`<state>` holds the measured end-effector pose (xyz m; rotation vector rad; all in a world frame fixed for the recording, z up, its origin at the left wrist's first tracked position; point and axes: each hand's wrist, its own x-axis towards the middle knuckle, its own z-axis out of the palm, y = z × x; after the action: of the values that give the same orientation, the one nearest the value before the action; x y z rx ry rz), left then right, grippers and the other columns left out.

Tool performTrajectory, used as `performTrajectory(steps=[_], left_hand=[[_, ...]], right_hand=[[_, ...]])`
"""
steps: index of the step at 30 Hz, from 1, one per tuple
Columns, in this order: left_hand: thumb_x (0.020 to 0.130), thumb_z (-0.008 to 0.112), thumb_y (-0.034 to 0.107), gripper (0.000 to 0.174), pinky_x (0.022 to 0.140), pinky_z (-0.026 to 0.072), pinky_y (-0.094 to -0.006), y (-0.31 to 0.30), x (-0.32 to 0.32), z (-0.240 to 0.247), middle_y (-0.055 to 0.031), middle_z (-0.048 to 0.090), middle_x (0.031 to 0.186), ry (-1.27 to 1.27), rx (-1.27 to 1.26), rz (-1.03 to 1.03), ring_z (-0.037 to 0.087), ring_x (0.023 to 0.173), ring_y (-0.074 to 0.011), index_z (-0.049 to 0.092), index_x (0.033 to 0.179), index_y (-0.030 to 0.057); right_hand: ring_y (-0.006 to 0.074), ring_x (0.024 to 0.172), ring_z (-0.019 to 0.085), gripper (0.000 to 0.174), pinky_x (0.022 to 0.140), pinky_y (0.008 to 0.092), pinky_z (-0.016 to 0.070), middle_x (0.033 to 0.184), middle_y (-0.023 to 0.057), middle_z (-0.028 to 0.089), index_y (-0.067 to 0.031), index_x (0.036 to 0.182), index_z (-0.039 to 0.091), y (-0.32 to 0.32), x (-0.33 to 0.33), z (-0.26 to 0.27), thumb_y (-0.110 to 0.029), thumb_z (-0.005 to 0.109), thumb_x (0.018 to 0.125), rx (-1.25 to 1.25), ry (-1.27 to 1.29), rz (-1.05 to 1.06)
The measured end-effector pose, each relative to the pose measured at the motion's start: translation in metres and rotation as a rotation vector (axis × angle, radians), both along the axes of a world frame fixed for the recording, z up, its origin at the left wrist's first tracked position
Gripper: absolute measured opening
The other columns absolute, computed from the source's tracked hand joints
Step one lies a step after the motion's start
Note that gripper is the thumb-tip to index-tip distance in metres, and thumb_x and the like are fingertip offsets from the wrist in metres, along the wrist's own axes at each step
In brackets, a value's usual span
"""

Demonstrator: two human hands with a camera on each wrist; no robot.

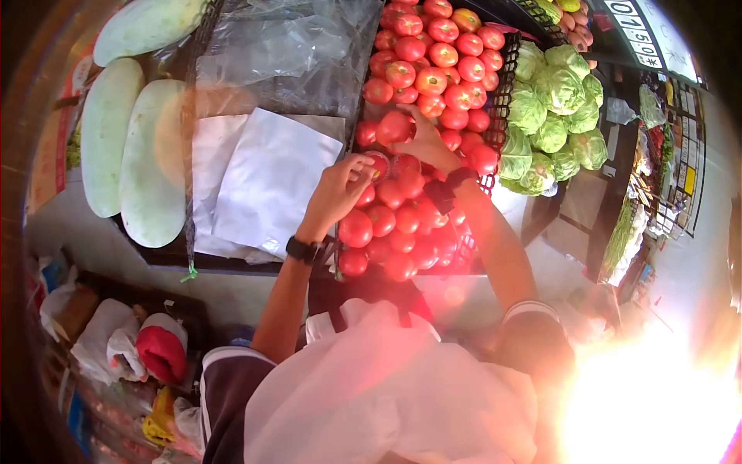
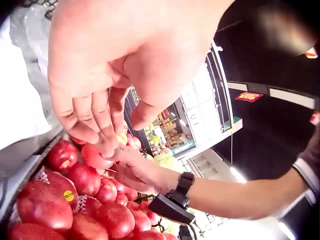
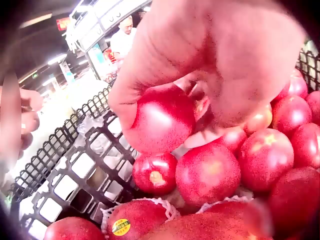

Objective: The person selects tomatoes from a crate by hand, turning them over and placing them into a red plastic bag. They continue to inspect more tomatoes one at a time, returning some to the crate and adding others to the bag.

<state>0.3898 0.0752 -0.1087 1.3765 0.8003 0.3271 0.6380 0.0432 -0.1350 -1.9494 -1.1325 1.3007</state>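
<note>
My right hand [image 1: 434,147] [image 3: 220,60] grips a red tomato [image 1: 393,127] [image 3: 165,120] over a black crate of tomatoes, its thumb and fingers curled round the fruit. My left hand [image 1: 337,193] [image 2: 125,55] hovers over the crate's left side with fingers loosely bent and nothing seen in them. Close to its fingertips in the head view is a tomato in a foam net [image 1: 376,165]. Stickered tomatoes in foam nets [image 3: 137,217] lie among the nearer ones in the right wrist view.
Left of the tomatoes lie white paper sheets [image 1: 274,182] and clear plastic bags [image 1: 286,46], then large pale green gourds [image 1: 154,162]. Cabbages [image 1: 553,100] fill the space to the right, beyond the black mesh crate wall [image 3: 82,165]. A person [image 3: 122,37] stands in the background.
</note>
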Motion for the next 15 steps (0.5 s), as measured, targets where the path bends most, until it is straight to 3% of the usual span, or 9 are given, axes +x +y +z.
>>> performTrajectory(steps=[3, 4, 7, 10, 13, 15], left_hand=[[0.098, 0.057, 0.014, 0.025, 0.075, 0.0539, -0.0306, 0.003, 0.032, -0.025, -0.0146, 0.07, 0.096, -0.044, -0.359, 0.008, 0.069, 0.086, -0.0221, 0.059, 0.116, -0.0029], [0.099, 0.056, 0.015, 0.026, 0.077, 0.0549, -0.0375, -0.002, 0.042, -0.03, -0.0184, 0.07, 0.095, -0.061, -0.434, 0.065, 0.07, 0.088, -0.032, 0.059, 0.117, -0.0035], [0.096, 0.055, 0.013, 0.031, 0.086, 0.0534, -0.0452, -0.004, 0.063, -0.053, -0.0248, 0.066, 0.107, 0.154, 0.051, -0.029, 0.066, 0.099, -0.0433, 0.056, 0.122, -0.0053], [0.092, 0.054, 0.01, 0.042, 0.096, 0.0489, -0.0481, -0.008, 0.08, -0.064, -0.0312, 0.055, 0.129, 0.296, 0.441, 0.1, 0.058, 0.112, -0.0485, 0.05, 0.129, -0.0079], [0.088, 0.055, 0.006, 0.046, 0.106, 0.0453, -0.0462, 0.011, 0.097, -0.098, -0.0327, 0.046, 0.138, 0.322, 0.623, 0.038, 0.051, 0.124, -0.0445, 0.046, 0.129, -0.0123], [0.086, 0.057, 0.007, 0.052, 0.107, 0.0437, -0.0456, 0.012, 0.109, -0.123, -0.0306, 0.048, 0.137, 0.471, 0.816, 0.015, 0.049, 0.128, -0.0435, 0.045, 0.133, -0.0131]], right_hand=[[0.0321, 0.122, 0.053, 0.077, 0.104, 0.0401, 0.0459, 0.133, 0.0167, 0.051, -0.0121, 0.134, 0.051, -0.014, 0.002, -0.008, -0.02, 0.088, 0.067, 0.207, -0.052, 0.089], [0.031, 0.122, 0.052, 0.079, 0.105, 0.0403, 0.0446, 0.133, 0.0155, 0.051, -0.0124, 0.135, 0.05, -0.017, 0.003, -0.011, -0.019, 0.088, 0.066, 0.227, -0.103, 0.126], [0.0308, 0.122, 0.051, 0.078, 0.104, 0.0418, 0.0445, 0.13, 0.0142, 0.052, -0.013, 0.131, 0.051, -0.019, 0.004, -0.019, -0.02, 0.09, 0.064, 0.274, -0.285, 0.16], [0.0331, 0.119, 0.053, 0.073, 0.102, 0.0431, 0.0459, 0.126, 0.0158, 0.053, -0.01, 0.123, 0.051, -0.019, 0.006, -0.022, -0.025, 0.091, 0.064, 0.251, -0.416, 0.066], [0.0332, 0.115, 0.056, 0.072, 0.099, 0.0428, 0.047, 0.123, 0.0182, 0.054, -0.0051, 0.119, 0.049, -0.019, 0.009, -0.021, -0.031, 0.091, 0.067, 0.19, -0.423, -0.065], [0.0322, 0.113, 0.057, 0.072, 0.098, 0.042, 0.0473, 0.121, 0.0194, 0.056, -0.0024, 0.118, 0.047, -0.02, 0.009, -0.011, -0.034, 0.09, 0.069, 0.117, -0.367, -0.176]])
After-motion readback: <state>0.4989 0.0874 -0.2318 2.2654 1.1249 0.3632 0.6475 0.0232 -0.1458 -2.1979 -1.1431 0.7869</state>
